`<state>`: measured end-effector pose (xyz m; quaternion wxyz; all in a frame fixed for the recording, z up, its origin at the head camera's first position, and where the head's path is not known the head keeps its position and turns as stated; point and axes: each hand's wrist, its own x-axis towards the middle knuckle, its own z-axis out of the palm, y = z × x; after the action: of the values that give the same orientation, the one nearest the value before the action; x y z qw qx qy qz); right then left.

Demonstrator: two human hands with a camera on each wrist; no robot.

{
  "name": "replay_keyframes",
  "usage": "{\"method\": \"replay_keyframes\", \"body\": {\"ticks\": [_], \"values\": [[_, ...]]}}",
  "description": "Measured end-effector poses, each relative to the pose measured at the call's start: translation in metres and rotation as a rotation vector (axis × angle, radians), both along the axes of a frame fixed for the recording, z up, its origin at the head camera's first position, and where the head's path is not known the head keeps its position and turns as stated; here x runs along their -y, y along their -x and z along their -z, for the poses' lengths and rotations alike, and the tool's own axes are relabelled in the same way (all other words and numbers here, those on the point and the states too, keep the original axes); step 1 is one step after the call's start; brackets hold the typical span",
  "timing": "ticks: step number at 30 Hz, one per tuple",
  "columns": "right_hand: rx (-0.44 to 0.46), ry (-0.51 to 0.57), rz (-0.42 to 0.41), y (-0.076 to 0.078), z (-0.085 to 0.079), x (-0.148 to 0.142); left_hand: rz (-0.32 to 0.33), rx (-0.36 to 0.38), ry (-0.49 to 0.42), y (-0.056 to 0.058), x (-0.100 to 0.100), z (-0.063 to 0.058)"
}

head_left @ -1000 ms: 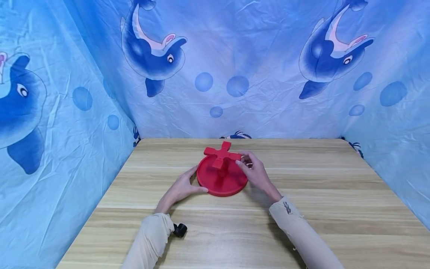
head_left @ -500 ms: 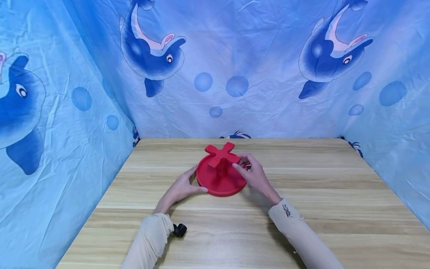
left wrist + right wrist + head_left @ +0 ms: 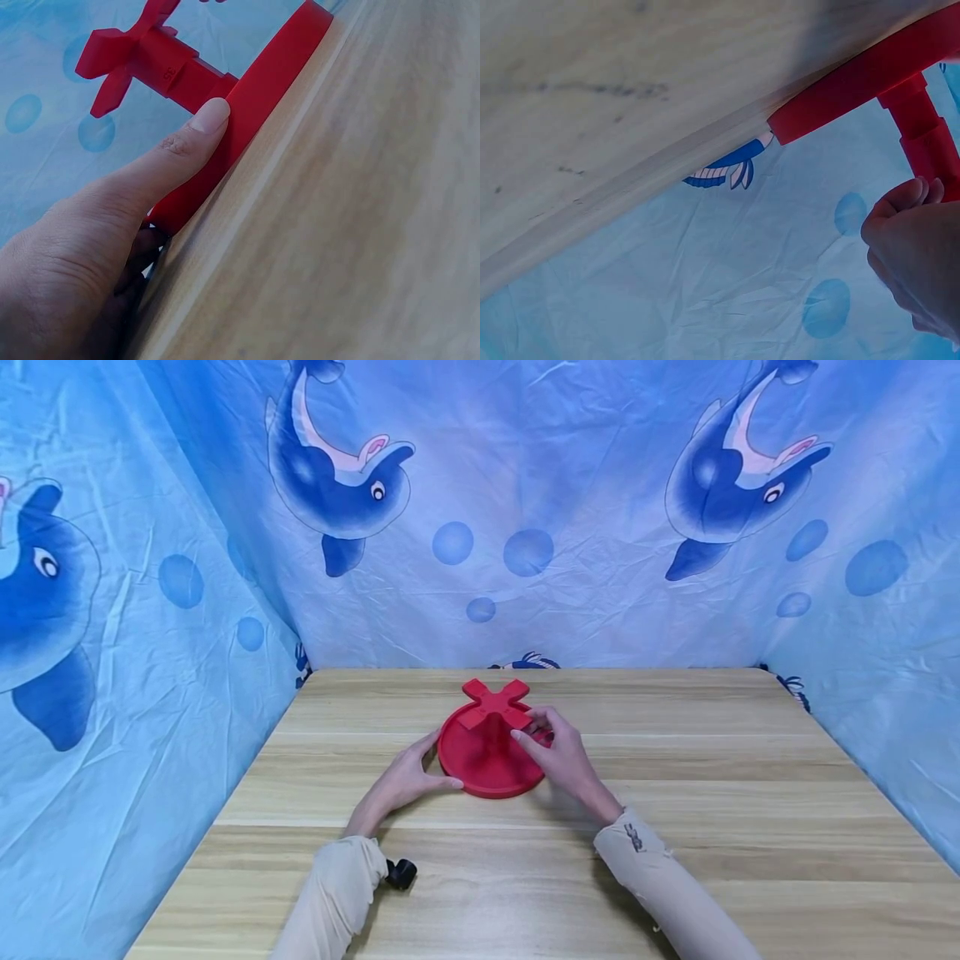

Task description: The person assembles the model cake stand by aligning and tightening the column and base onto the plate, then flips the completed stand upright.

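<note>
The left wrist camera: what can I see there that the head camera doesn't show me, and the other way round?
Only the left wrist view: a mark that looks like 35 on the side of the red stem.

Only the head view: the printed dolphins, both pale sleeves, the black object at the left wrist, and the inside floor of the round base.

Both: the left hand gripping that base, the red cross atop the stem, the wooden table and the blue cloth.

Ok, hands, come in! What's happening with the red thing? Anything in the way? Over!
Left hand holds red dish. Right hand apparently pinches red cross by one arm. Cross atop red post. Nothing seen in the way.
</note>
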<state>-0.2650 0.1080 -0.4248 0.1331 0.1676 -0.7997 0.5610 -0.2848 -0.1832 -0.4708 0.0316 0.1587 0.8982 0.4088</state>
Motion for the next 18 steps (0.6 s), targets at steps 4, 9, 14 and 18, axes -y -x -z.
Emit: {"method": "replay_keyframes", "body": {"ticks": [4,9,14,18], "values": [[-0.047,-0.013,0.018,-0.002,0.001,0.003,-0.002,-0.008,0.007,0.000,0.000,0.000],[-0.071,-0.059,0.052,-0.004,0.003,0.006,0.003,-0.012,0.009,-0.001,0.000,-0.001],[-0.079,-0.096,0.057,-0.005,0.004,0.009,0.000,-0.009,0.017,-0.002,0.000,-0.002],[-0.089,-0.097,0.061,-0.006,0.003,0.012,-0.006,0.000,0.019,-0.002,0.000,-0.002]]}}
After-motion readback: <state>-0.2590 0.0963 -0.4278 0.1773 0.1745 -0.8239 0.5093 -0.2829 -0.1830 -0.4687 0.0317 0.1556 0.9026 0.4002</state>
